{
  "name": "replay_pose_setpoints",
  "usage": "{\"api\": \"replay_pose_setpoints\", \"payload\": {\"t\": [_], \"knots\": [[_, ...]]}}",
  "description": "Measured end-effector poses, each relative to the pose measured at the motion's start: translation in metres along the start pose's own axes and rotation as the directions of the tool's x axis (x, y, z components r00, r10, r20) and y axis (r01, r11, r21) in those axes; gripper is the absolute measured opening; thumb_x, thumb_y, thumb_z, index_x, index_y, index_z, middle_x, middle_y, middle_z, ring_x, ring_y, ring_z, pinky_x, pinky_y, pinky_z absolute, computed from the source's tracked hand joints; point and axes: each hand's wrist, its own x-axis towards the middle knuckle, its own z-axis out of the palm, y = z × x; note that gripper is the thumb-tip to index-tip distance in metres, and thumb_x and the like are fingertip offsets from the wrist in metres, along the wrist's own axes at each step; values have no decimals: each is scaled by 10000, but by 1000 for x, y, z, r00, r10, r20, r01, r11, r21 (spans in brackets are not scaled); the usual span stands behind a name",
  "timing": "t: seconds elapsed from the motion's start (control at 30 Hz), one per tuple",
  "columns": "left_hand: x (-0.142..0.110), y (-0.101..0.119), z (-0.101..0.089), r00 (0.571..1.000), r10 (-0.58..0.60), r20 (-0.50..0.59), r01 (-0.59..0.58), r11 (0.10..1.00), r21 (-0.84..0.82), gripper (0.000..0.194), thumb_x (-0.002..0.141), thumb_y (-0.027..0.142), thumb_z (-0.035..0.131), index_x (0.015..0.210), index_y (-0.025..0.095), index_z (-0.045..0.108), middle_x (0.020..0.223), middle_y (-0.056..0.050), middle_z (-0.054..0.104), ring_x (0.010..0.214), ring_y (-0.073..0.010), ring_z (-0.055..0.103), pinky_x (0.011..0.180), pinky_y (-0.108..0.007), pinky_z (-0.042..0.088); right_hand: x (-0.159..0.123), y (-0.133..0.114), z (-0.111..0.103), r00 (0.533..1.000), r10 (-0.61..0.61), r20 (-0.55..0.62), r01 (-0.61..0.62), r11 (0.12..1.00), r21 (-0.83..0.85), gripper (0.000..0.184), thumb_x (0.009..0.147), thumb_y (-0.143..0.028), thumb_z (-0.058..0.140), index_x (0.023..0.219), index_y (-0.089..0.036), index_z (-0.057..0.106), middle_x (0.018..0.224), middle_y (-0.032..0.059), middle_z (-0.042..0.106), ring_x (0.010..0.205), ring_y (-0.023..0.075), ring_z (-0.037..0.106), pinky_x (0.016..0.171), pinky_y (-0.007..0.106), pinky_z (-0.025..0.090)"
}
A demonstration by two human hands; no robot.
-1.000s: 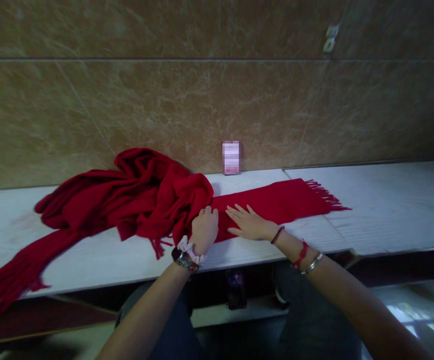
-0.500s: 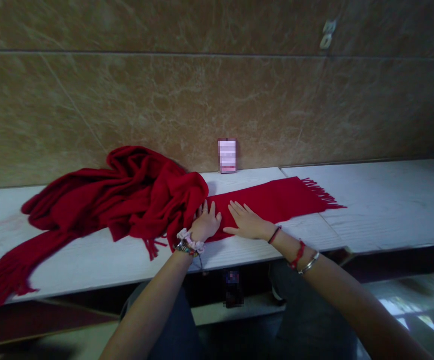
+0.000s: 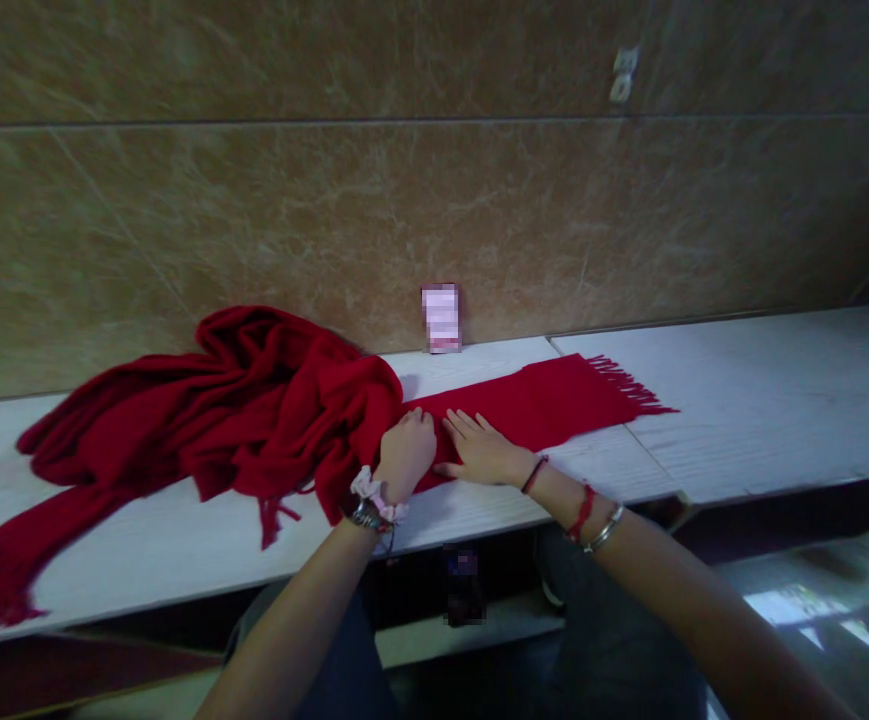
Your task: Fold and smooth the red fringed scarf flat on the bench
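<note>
A long red scarf [image 3: 546, 405] lies along the white ledge. Its right stretch is spread flat, with the fringe pointing right, while the left part is heaped in loose folds and a second fringed end trails at the far left. Where the heap meets the flat stretch, my left hand [image 3: 407, 452] is closed, its fingers curled into the red cloth; the fingertips are partly hidden. Just to its right, my right hand [image 3: 485, 452] presses flat on the scarf with fingers stretched out.
Behind the ledge [image 3: 764, 400] rises a brown marbled wall [image 3: 314, 220]. A small blurred card-like object [image 3: 442, 318] leans against it. Higher on the wall is a pale fitting [image 3: 623, 75]. Below the ledge's front edge are my legs and a dark blurred object [image 3: 464, 588].
My left hand spread its fingers on the cloth half a second ago and has curled them again. The right hand stays flat on the scarf. The view has shifted slightly.
</note>
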Motion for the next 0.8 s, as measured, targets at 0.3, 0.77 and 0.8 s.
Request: {"api": "replay_pose_setpoints", "payload": {"t": [0.3,0.77,0.8], "knots": [[26,-31,20,994,-91,-61,91,996,10,393,900,309,328,1264,217,445,1338,-101,433,1249,-317,342,961,-568,294,-1,-2,-2,1000,11,-7,-11,1000,-7,825,822,-615,321,1355,13,277,1427,230,216,1329,307,168,1062,460,171],[17,-35,9,954,-218,-204,220,975,-11,460,876,401,345,1293,232,442,1446,-67,254,1328,-372,103,1010,-634,91,-3,-4,-5,999,26,23,-26,1000,2,824,829,-610,304,1361,18,262,1433,221,205,1334,292,157,1068,461,161],[17,-40,12,946,-306,-109,303,952,-44,495,867,451,346,1298,225,437,1438,-89,267,1316,-400,121,991,-646,123,-3,-4,-5,999,27,21,-27,1000,2,822,830,-611,305,1362,14,261,1433,219,205,1334,292,157,1068,461,161]]}}
